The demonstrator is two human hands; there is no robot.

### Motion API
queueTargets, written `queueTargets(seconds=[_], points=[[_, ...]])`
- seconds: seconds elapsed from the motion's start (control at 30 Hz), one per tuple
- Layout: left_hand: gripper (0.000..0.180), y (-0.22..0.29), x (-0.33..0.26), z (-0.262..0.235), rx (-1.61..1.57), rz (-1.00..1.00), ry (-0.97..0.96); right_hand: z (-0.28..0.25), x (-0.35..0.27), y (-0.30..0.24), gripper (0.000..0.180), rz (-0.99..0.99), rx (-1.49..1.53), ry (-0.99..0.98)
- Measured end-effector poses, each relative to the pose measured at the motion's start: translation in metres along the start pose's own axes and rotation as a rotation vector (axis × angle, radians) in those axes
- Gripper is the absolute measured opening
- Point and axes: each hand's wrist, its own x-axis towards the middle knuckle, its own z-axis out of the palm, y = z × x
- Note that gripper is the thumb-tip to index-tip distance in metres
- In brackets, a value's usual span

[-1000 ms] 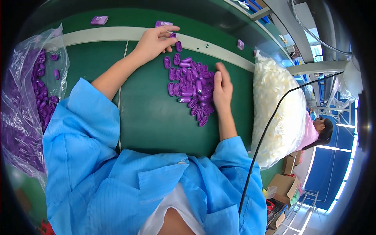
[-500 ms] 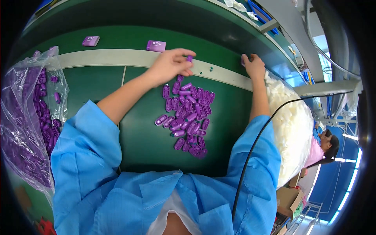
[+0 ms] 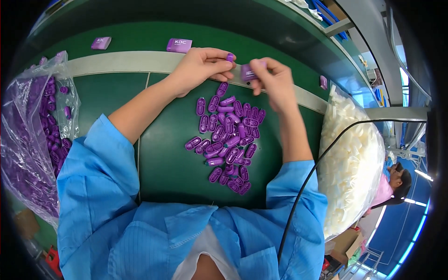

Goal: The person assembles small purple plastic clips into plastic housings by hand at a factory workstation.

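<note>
Green table (image 3: 165,168): base | purple-pc pile (image 3: 229,135): mid-table, close in, prob. for short reach | my R grip (image 3: 276,83): pinching lilac block (image 3: 247,72) nr pale strip (image 3: 121,61) | my L grip (image 3: 199,67): pinching sm. purple pc (image 3: 230,57), prob. for fine ctrl
</note>
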Motion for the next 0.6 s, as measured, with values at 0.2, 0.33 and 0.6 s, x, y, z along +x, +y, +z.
queueTargets(seconds=[0.2,0.33,0.6], points=[[0.029,-0.007,-0.001,0.010,0.219,0.197,0.134,0.008,-0.002,0.026,0.021,0.001,0.283,-0.070],[0.028,-0.007,-0.003,0.011,0.229,0.200,0.139,0.009,0.000,0.028,0.022,-0.072,0.244,-0.080],[0.028,-0.006,-0.006,0.009,0.463,0.270,0.125,0.011,-0.004,0.029,0.022,-0.136,0.193,-0.050]])
